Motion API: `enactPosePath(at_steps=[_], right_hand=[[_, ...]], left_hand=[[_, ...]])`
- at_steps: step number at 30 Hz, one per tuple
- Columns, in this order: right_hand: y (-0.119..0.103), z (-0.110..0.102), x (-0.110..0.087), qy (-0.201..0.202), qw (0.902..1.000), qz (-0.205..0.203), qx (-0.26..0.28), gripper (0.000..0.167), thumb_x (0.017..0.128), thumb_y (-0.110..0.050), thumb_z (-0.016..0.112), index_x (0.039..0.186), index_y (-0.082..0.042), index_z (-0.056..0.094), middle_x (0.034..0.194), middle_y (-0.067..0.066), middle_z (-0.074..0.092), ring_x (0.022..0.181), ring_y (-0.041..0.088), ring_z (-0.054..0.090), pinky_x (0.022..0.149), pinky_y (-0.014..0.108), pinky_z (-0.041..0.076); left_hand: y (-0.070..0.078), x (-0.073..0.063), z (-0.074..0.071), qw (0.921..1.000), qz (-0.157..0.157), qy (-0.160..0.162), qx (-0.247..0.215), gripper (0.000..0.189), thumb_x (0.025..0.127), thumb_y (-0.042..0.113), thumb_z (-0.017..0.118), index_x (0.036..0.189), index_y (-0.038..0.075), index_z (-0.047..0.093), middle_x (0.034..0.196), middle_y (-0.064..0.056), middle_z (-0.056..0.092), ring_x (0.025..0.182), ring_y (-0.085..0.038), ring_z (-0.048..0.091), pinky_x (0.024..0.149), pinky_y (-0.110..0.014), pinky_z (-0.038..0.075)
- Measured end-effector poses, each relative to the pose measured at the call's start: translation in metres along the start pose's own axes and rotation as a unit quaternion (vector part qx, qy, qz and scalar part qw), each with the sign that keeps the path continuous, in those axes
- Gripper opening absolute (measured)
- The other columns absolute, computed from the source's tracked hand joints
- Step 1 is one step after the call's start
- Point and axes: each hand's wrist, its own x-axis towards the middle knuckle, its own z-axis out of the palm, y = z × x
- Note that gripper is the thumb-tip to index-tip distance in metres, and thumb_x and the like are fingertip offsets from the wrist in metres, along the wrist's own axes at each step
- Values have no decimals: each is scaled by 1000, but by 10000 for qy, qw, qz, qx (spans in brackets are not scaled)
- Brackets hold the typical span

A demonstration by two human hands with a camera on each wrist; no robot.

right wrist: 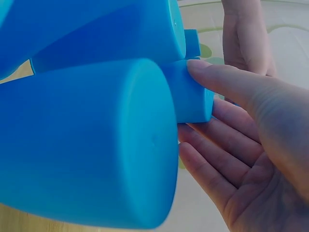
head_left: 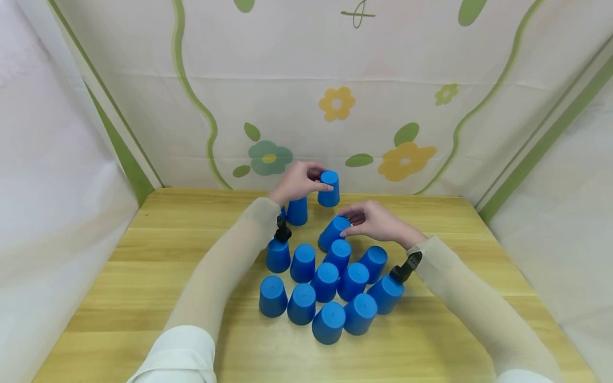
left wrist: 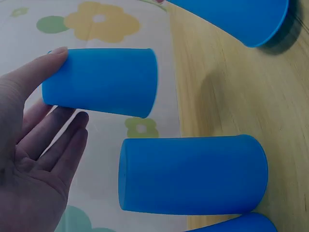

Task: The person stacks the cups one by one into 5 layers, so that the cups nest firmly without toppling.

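My left hand [head_left: 299, 181] pinches a blue plastic cup [head_left: 328, 190] near its narrow closed end, which points up. In the left wrist view this cup [left wrist: 104, 79] hangs above the wooden table, thumb on one side and fingers on the other. Lower and to the right, my right hand [head_left: 375, 221] holds another blue cup [head_left: 331, 234] by its closed end, tilted, its mouth toward the lower left. The right wrist view shows the thumb on that cup [right wrist: 190, 94], partly hidden behind nearer cups. Beside the left wrist stands an upside-down cup [head_left: 297, 213].
Several more blue cups stand upside down in close rows, among them a front cup [head_left: 328, 324] and a left cup [head_left: 273, 298]. Both forearms reach around this group. A patterned cloth [head_left: 287, 106] hangs behind the wooden table [head_left: 158, 287].
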Motion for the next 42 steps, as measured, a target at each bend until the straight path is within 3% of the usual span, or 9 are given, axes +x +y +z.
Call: enactPosePath(at_steps=[7, 16, 24, 34, 42], right_hand=[[1, -1, 0, 26, 10000, 4, 2, 45, 88, -25, 83, 128, -8, 70, 120, 4, 71, 105, 21, 69, 92, 42, 56], [0, 1, 0, 47, 10000, 3, 50, 45, 88, -24, 84, 127, -8, 70, 119, 4, 71, 104, 22, 69, 93, 43, 56], [-2, 5, 1, -22, 9999, 3, 112, 46, 88, -25, 84, 129, -9, 69, 120, 3, 71, 104, 21, 69, 89, 36, 58], [0, 3, 0, -15, 9999, -8, 155, 46, 88, -23, 83, 129, -7, 69, 120, 5, 71, 105, 24, 69, 89, 37, 58], [0, -3, 0, 88, 9998, 69, 150, 46, 89, -24, 82, 129, -8, 69, 122, 6, 70, 108, 23, 68, 94, 42, 55]], left_hand=[[-2, -1, -3, 9996, -170, -220, -109, 46, 86, 23, 85, 125, 6, 68, 116, -5, 71, 103, -18, 67, 94, -35, 54], [-3, 3, -14, 9997, 53, 124, 215, 42, 86, 21, 86, 121, 7, 69, 113, -5, 72, 100, -18, 67, 91, -33, 54], [-21, 0, -18, 9989, -272, -172, 344, 44, 85, 24, 87, 121, 9, 69, 118, -5, 69, 110, -22, 64, 97, -38, 52], [-27, -7, -15, 9922, -387, -987, 657, 45, 83, 24, 88, 120, 10, 68, 120, -5, 68, 116, -25, 61, 101, -40, 50], [-29, -11, -6, 9902, -300, -1055, 866, 41, 83, 20, 88, 118, 9, 69, 118, -6, 69, 112, -23, 63, 101, -40, 49]])
